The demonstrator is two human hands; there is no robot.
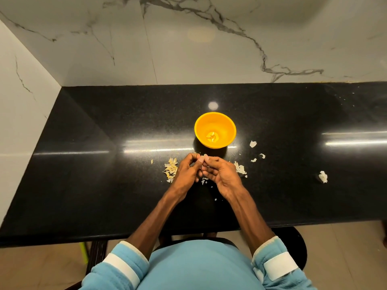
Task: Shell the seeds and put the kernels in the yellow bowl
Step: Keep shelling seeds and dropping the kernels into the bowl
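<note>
1. Seen from above, a person in blue sleeves [123, 266] with white cuffs sits at a black desk [104, 164], both forearms reaching up from the bottom of the frame.
2. The left hand [186, 169] and right hand [223, 175] meet at centre frame, just below the yellow bowl [201, 126]. The fingers [191, 159] of both are curled narrow with their tips pressed together; whether a seed sits between them cannot be told.
3. The yellow bowl stands on the desk just above the hands, apart from them, with a few pale kernels [212, 137] at its bottom.
4. A pile of pale yellow seeds [170, 168] lies on the desk just left of the left hand.
5. White shell scraps [240, 168] lie just right of the right hand, with more scattered toward the right of the frame.
6. A marble wall [188, 49] with grey veins fills the top of the frame.
</note>
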